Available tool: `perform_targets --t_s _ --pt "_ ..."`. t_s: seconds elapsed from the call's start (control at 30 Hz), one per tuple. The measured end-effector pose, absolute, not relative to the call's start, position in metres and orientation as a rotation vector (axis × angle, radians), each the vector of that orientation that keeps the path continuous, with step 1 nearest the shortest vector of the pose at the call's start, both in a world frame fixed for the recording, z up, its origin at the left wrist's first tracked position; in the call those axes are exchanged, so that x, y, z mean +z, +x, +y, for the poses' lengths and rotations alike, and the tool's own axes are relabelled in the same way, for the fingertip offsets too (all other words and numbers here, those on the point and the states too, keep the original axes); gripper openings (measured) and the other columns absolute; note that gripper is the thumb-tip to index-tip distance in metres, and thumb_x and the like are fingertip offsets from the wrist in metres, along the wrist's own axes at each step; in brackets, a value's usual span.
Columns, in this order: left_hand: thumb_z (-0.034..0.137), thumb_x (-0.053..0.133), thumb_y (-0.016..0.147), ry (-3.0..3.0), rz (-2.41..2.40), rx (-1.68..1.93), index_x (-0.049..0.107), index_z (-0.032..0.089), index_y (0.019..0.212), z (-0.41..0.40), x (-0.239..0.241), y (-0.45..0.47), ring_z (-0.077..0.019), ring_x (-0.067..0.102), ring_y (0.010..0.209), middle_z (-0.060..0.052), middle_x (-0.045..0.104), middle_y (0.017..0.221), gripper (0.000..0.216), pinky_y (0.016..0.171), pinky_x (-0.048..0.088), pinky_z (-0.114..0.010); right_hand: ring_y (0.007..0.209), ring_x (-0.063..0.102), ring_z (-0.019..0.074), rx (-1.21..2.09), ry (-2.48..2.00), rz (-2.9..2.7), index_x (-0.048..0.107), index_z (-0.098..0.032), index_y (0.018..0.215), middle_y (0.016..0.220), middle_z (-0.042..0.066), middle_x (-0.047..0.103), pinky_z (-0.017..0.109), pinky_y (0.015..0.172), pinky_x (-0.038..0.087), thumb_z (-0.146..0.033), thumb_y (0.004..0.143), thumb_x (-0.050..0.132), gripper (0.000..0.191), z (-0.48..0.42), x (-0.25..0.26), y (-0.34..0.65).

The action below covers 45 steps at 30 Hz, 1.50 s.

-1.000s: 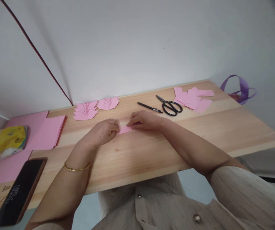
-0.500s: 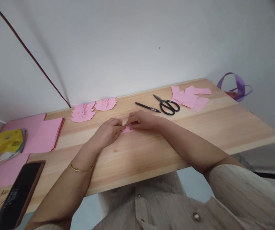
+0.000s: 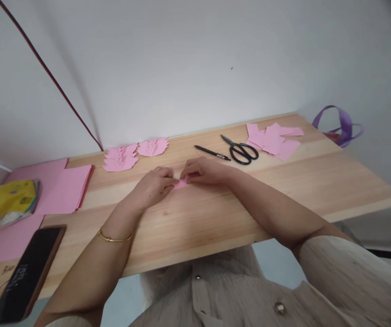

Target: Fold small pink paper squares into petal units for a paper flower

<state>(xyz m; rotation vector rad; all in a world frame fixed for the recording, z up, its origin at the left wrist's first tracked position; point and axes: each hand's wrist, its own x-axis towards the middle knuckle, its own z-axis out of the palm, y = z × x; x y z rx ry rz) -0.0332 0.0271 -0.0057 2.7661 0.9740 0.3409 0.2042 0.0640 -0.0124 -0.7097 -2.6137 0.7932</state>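
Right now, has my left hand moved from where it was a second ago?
Yes: judged against the black pen, your left hand has shifted rightward, closer to your right hand.

The left hand (image 3: 156, 185) and the right hand (image 3: 204, 172) are holding a small pink paper (image 3: 182, 183) at the worktop (image 3: 195, 218), their fingers partly hiding it; a gold bracelet (image 3: 114, 239) is circling the left wrist; beyond the right hand, a black pen (image 3: 212, 152) is lying just beside black-handled scissors (image 3: 239, 148), whose blades are pointing toward the wall (image 3: 182, 68); farther right, loose pink pieces (image 3: 273, 141) are overlapping; beyond the left hand, jagged-edged pink cut-outs (image 3: 120, 160) are resting near the wall; at the left, a yellow packet (image 3: 13, 200) is sitting on pink sheets (image 3: 55, 188), and a dark phone (image 3: 28, 272) is lying just beside them; a purple strap (image 3: 346, 125) is showing past the worktop's right end.
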Motion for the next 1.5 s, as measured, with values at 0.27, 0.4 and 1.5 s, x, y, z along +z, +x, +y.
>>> perform_targets --t_s 0.27,0.4,1.5 --pt "0.021 0.048 0.086 2.774 0.990 0.331 0.068 0.020 0.101 0.0266 -0.0055 -0.0335 -0.0179 0.053 0.088 -0.008 0.060 0.093 0.025 0.080 0.044 -0.034 0.080 0.057 0.0143 0.799 -0.683 -2.586 0.070 -0.021 0.095 0.091 0.004 0.062 0.028 0.077 0.041 -0.023 0.081 0.058 0.019 0.0650 -0.0152 0.2036" --pt "0.020 0.049 0.085 2.769 0.992 0.321 0.069 0.020 0.100 0.0265 -0.0053 -0.0339 -0.0178 0.053 0.088 -0.008 0.060 0.095 0.025 0.081 0.044 -0.034 0.081 0.057 0.0143 0.805 -0.684 -2.576 0.070 -0.020 0.092 0.090 0.005 0.062 0.027 0.077 0.042 -0.023 0.081 0.059 0.016 0.0651 -0.0155 0.2039" --pt "0.019 0.048 0.085 2.792 1.018 0.270 0.067 0.020 0.104 0.0257 -0.0032 -0.0330 -0.0181 0.052 0.089 -0.008 0.058 0.095 0.028 0.080 0.044 -0.034 0.081 0.056 0.0145 0.772 -0.661 -2.624 0.068 -0.021 0.096 0.093 0.004 0.061 0.028 0.077 0.041 -0.022 0.081 0.056 0.019 0.0656 -0.0144 0.2055"
